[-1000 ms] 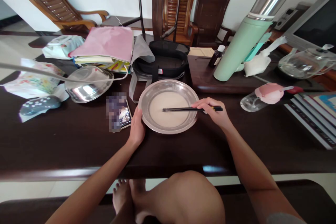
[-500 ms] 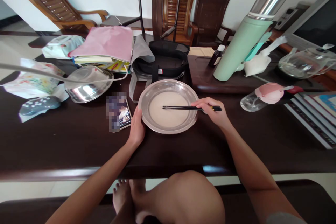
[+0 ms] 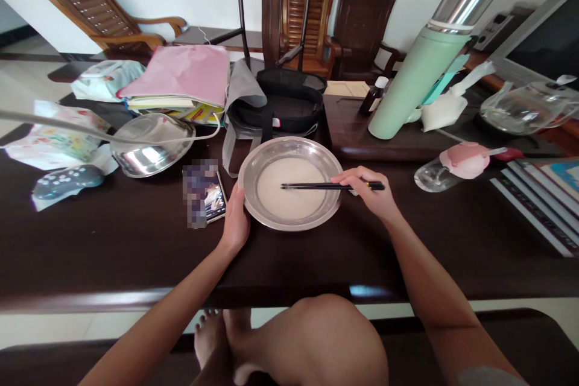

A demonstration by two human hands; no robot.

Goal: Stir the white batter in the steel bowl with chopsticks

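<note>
A round metal bowl [image 3: 332, 160] rests on the dark table, holding a pale, milky liquid [image 3: 289, 202]. My left hand [image 3: 236, 222] is closed on the bowl's left side, with some of its fingers hidden by the rim. In my right hand [image 3: 368, 190] is a pair of black chopsticks [image 3: 312, 186], held close together and nearly level. Their tips point left, over the middle of the liquid; whether they dip into it I cannot tell. A phone [image 3: 212, 196] with a lit screen lies left of my left hand.
Behind the bowl sits an open black bag [image 3: 289, 102]. Another metal bowl [image 3: 151, 160] stands at left near a pink folder [image 3: 181, 72]. To the right are a green thermos [image 3: 416, 84], a pink-lidded bottle [image 3: 461, 163], a glass kettle [image 3: 520, 111] and stacked books [image 3: 543, 205].
The chopsticks and my right hand have shifted very slightly to the right. My left hand and the bowl stay where they were.
</note>
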